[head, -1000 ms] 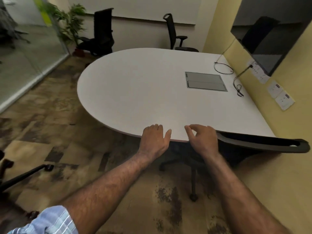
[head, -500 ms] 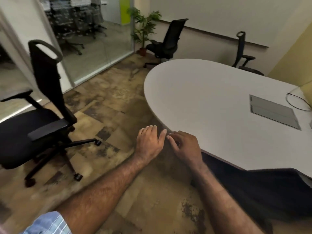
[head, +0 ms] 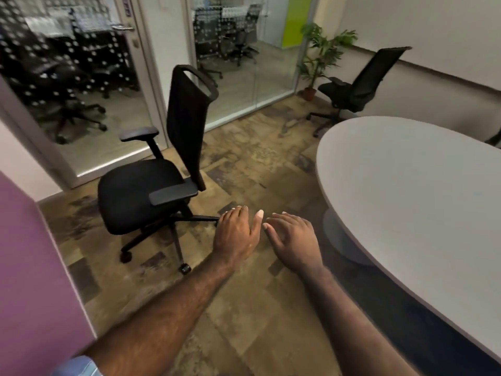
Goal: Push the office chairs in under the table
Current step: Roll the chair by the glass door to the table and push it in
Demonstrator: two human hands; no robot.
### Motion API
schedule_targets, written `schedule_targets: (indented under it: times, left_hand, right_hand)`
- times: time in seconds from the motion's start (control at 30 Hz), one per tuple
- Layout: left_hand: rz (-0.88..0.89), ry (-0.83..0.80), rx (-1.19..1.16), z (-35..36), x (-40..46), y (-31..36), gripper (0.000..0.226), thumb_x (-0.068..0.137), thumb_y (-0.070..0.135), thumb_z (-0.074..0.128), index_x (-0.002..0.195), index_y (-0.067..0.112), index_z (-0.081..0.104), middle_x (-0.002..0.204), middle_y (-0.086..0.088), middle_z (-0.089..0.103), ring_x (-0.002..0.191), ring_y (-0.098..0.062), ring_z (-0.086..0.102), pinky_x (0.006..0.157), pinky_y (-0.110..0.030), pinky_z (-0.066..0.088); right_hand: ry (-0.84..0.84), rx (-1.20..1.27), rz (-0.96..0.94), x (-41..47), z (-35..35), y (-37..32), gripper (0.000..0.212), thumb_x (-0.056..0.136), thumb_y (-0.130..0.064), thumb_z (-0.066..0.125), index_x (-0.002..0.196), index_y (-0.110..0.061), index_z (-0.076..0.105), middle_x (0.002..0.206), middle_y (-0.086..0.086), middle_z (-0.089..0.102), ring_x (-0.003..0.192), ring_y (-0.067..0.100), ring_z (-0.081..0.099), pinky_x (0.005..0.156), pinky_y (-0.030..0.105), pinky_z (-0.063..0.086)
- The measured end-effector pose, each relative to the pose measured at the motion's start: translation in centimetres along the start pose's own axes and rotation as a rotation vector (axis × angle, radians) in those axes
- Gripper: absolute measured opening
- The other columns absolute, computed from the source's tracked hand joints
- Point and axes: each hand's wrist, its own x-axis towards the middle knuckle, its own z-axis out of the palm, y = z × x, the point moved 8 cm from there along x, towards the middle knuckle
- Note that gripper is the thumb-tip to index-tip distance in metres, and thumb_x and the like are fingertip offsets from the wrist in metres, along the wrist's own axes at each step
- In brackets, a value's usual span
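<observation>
A black office chair [head: 151, 185] with armrests and a tall mesh back stands on the floor at the left, away from the white oval table [head: 417, 191] on the right. A second black chair [head: 357, 88] stands beyond the table's far end, also pulled out. My left hand [head: 237, 234] and my right hand [head: 294, 237] hover side by side in the air between the near chair and the table, palms down, fingers relaxed, holding nothing. Neither hand touches a chair or the table.
A purple wall [head: 32, 280] closes off the near left. Glass partitions and a glass door [head: 89, 85] run behind the near chair. A potted plant [head: 320, 58] stands in the far corner. Patterned carpet floor [head: 257, 158] lies between chair and table.
The view has swung left, away from the table edge and the chair tucked under it. Both hands have left the table edge and now hang over the floor, near the left chair.
</observation>
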Motion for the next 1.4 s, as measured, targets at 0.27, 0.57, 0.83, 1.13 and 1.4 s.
schedule_targets:
  times: [0.27,0.57,0.83,1.13,1.4]
  left_hand:
    - [-0.092,0.079,-0.002,-2.0,3.1,-5.4,0.065,0.109,0.058,0.031,0.132,0.009,0.067,0.132,-0.010,0.070,0.126,-0.026,0.063,0.111,-0.043,0.046]
    - [-0.178,0.115,0.009,-1.8,11.3,-8.4,0.065,0.110,0.059,0.031,0.132,0.009,0.066,0.131,-0.009,0.071,0.126,-0.027,0.064,0.110,-0.044,0.048]
    - [-0.217,0.155,0.026,-0.9,20.3,-9.0,0.056,0.111,0.048,0.045,0.125,0.000,0.069,0.123,-0.019,0.074,0.120,-0.035,0.067,0.106,-0.046,0.049]
    - [-0.259,0.184,0.031,-1.3,27.8,-9.6,0.057,0.112,0.051,0.035,0.120,0.007,0.070,0.114,-0.011,0.074,0.110,-0.028,0.068,0.102,-0.044,0.051]
    - [-0.356,0.181,0.080,-0.6,31.4,-16.6,0.060,0.112,0.051,0.037,0.128,0.001,0.068,0.126,-0.017,0.072,0.121,-0.032,0.066,0.111,-0.043,0.046]
  right_hand:
    - [0.002,0.045,-0.111,5.8,3.7,-3.2,0.040,0.107,-0.057,0.057,0.122,-0.031,0.082,0.133,-0.007,0.077,0.137,0.018,0.063,0.115,0.051,0.046]
    - [-0.077,0.060,-0.197,15.6,7.3,-2.4,0.049,0.107,-0.062,0.049,0.127,-0.030,0.080,0.138,-0.007,0.075,0.140,0.017,0.060,0.116,0.047,0.042]
    - [-0.151,0.067,-0.249,26.5,9.8,0.2,0.043,0.110,-0.056,0.056,0.131,-0.027,0.079,0.142,-0.006,0.073,0.143,0.018,0.058,0.118,0.046,0.040]
    - [-0.152,0.090,-0.342,35.5,11.3,0.4,0.040,0.110,-0.051,0.061,0.131,-0.022,0.079,0.140,-0.002,0.074,0.141,0.019,0.060,0.115,0.050,0.044]
    - [-0.204,0.110,-0.405,41.5,16.3,-2.4,0.037,0.108,-0.047,0.066,0.130,-0.021,0.079,0.139,-0.001,0.074,0.139,0.021,0.062,0.113,0.049,0.047]
